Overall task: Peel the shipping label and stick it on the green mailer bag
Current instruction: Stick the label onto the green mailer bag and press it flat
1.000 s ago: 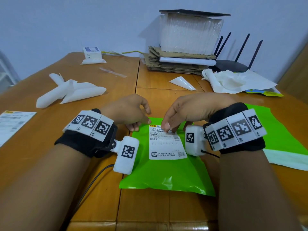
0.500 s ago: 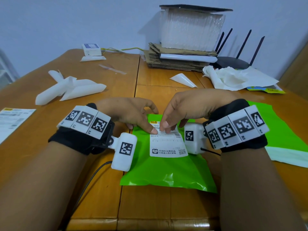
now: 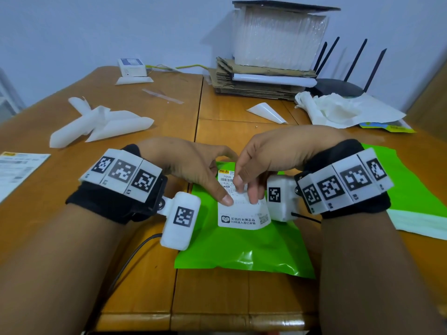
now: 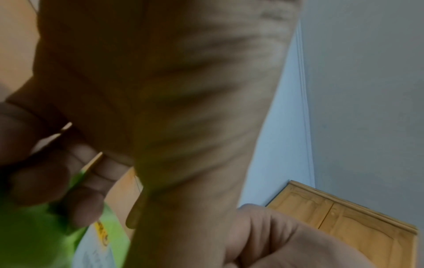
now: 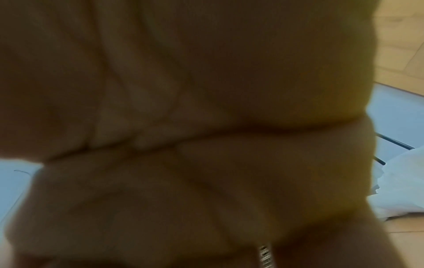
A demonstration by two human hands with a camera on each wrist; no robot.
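A green mailer bag (image 3: 242,250) lies flat on the wooden table near its front edge. A white shipping label (image 3: 242,217) sits on the bag's upper middle; its lower part bulges up slightly. My left hand (image 3: 229,178) presses its thumb on the label's left side, with the other fingers arched past the label's top edge. Two fingertips of my right hand (image 3: 246,189) press on the label's middle. In the left wrist view the blurred thumb (image 4: 183,163) runs over the green bag (image 4: 30,235) and the label (image 4: 96,253). The right wrist view is filled by my palm.
A second green mailer (image 3: 423,189) lies under my right wrist. Curled white backing papers (image 3: 101,122) and a label sheet (image 3: 17,168) lie at the left. At the back stand a cardboard stack (image 3: 261,78), a router (image 3: 338,85) and crumpled paper (image 3: 343,110).
Both hands have slid toward me along the label, from its top edge to its middle. The left thumb now lies on the label. The bag has stayed in place.
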